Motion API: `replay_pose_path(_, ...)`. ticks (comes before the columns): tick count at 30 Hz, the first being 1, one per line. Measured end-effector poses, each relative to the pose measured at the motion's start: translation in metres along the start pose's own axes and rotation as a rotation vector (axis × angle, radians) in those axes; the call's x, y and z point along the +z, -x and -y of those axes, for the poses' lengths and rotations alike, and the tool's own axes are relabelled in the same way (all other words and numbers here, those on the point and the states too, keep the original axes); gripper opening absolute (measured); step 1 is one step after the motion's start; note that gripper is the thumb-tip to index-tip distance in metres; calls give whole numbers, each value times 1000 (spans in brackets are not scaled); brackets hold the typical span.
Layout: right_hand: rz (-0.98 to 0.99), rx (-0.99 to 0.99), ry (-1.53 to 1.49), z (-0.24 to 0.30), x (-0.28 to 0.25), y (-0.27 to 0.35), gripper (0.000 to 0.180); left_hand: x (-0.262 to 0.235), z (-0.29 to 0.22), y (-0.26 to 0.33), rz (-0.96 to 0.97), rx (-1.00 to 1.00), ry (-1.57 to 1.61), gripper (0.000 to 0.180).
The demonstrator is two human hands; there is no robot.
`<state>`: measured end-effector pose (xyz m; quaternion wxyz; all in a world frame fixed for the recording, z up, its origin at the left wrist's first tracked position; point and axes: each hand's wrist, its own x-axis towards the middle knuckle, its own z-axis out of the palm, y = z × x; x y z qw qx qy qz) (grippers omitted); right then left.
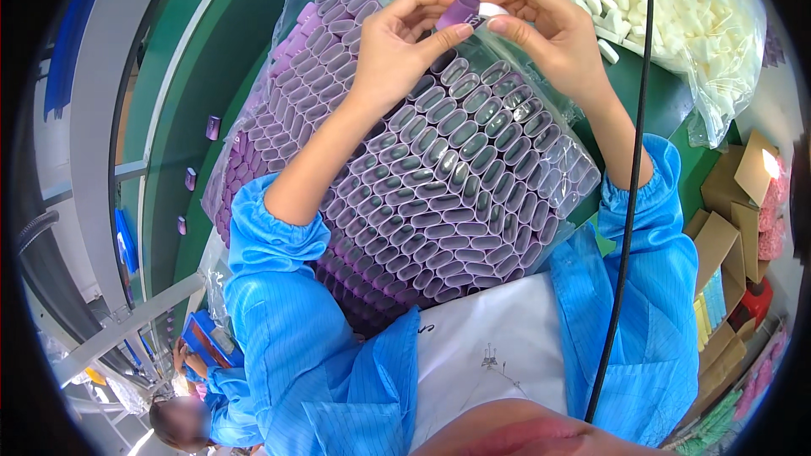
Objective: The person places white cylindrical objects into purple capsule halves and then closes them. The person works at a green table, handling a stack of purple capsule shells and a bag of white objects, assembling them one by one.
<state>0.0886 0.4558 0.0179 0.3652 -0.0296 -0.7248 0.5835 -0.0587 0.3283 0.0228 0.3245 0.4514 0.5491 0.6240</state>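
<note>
Upper centre: left hand [397, 51] pinches small purple plastic sleeve [459, 11], right hand [545, 29] pinches white plug [492, 9]. Looks light, rigid, slippery; grip sides.

A clear plastic bag [541, 131] of purple sleeves lies centre; another clear bag [718, 42] of white pieces upper right; brown cardboard boxes [735, 228] stand right.

A green counter [182, 118] is seen, curved by the lens. On it, centre, a clear bag of purple tubes [456, 177] is laid; top right, a clear bag of white plugs [676, 8]. Three single purple tubes [191, 178] are spaced along the left strip.
</note>
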Motion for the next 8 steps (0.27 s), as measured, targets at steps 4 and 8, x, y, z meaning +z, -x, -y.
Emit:
replay_pose_path(4, -11, -96, 2, -5, -7, -5, 20, -1, 4, 2, 14, 16, -60, 33)
replay_pose_path(8, 85, -103, 137, -11, -4, 0, 18, -3, 12, 3, 40, 72, -197, 36)
